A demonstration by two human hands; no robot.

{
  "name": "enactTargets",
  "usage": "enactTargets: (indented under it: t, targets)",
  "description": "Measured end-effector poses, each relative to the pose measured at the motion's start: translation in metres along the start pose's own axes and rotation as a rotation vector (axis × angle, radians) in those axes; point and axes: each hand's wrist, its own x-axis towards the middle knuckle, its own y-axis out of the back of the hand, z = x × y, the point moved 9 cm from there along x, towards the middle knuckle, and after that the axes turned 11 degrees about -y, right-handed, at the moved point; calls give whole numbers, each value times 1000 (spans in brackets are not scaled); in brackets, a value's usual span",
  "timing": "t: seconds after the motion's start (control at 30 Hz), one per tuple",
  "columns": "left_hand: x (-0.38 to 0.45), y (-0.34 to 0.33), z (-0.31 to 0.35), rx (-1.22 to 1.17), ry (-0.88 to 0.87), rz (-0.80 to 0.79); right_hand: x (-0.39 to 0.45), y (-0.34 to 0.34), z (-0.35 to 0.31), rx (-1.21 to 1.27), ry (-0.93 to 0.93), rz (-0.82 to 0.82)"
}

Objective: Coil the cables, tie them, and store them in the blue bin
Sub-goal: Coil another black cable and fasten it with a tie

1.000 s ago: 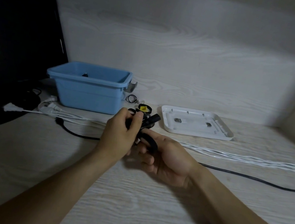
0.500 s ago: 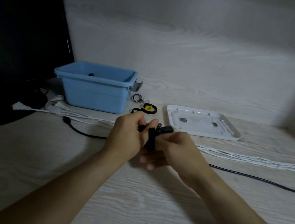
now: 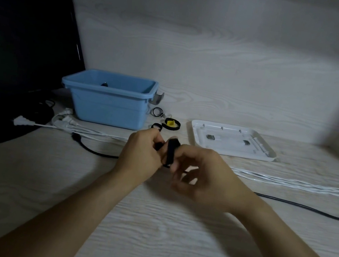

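A short black strap (image 3: 170, 153), flat and matte like a hook-and-loop tie, stands nearly upright between the two hands above the middle of the desk (image 3: 153, 221). It seems to wrap a small bundle of black cable (image 3: 159, 146), though blur and dim light hide the coil itself. The left hand (image 3: 140, 156) curls round that bundle from the left; the right hand (image 3: 201, 174) pinches the strap with its fingertips from the right, so both sit equally close, the strap's long axis running away from the person. From under the hands a black lead (image 3: 303, 208) trails toward the desk's right edge, beside limp white cables (image 3: 285, 180). The blue bin (image 3: 107, 108), smooth plastic and open, stands beyond the left hand near the back edge, spare ties (image 3: 172, 124) just beside it and a white tray (image 3: 232, 144) to the right.
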Motion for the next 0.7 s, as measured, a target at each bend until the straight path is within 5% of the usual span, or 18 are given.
enactTargets:
  t: [0.27, 0.43, 0.7]
  targets:
    - [-4, -17, 12, -62, -51, -196, -2, 20, -14, -206, 305, 328]
    - [-10, -19, 26, -246, -15, -196, 5, 24, 3, -17, 173, 323]
    - [-12, -27, 38, -93, -135, -297, 11, 26, 8, -6, 134, 384]
